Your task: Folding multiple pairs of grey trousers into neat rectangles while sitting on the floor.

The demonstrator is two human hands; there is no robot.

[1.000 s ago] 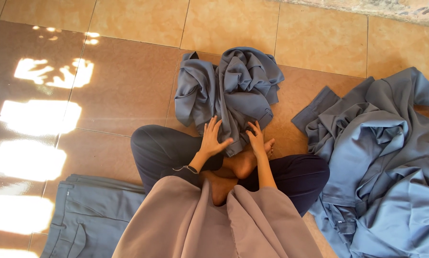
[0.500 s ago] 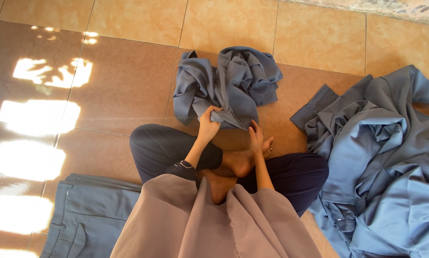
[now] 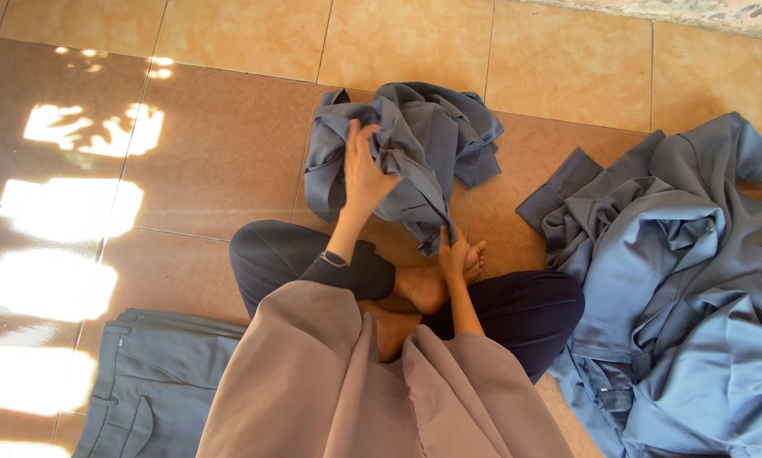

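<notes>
Daylight's decent here, everything pretty sharp. Hard sun patches blow out white on the floor tiles (image 3: 67, 208) to my left, with leafy-looking shadow edges. My left hand (image 3: 366, 174) is a bit motion-smeared; rest sits in soft, even shade.

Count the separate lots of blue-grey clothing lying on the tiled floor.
3. A crumpled garment lies ahead of the crossed legs, with the left hand on it. A folded garment lies at lower left. A heap at right may hold several pieces.

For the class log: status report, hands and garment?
Left hand gripping crumpled blue garment. Right hand pinching its lower edge. Clothes pile at right, apart.
</notes>
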